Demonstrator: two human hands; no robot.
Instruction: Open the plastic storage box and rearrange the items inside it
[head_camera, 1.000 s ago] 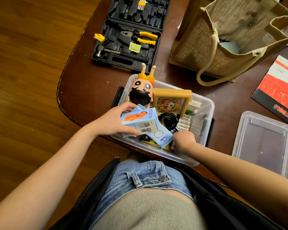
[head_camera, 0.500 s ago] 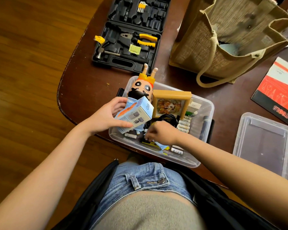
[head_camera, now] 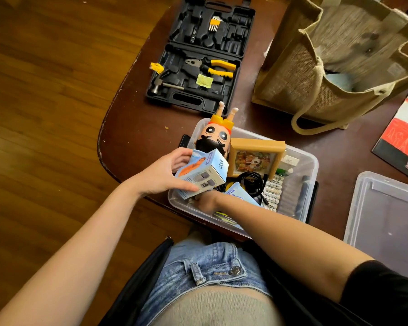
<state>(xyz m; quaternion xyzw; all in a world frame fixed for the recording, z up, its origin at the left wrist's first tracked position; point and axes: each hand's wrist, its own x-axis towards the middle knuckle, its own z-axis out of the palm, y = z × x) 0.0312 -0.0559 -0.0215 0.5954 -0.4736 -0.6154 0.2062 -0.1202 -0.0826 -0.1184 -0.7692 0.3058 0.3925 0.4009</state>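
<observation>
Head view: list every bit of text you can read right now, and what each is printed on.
"Q88": end face of the small blue box that the left hand holds over the plastic storage box.
"WET": blue packet; the remaining print is blurred.
Red booklet: large upside-down letters, cut off at the frame edge, not readable.
Batteries: label print too small.

Bare forearms, both hands uncovered. Black short sleeve (head_camera: pixel 372 285) on right arm. Blue denim shorts (head_camera: pixel 198 274), belt loop, metal snap button (head_camera: pixel 236 270). Grey ribbed top (head_camera: pixel 212 307) at waist. Black open jacket edge (head_camera: pixel 139 278) on left.
</observation>
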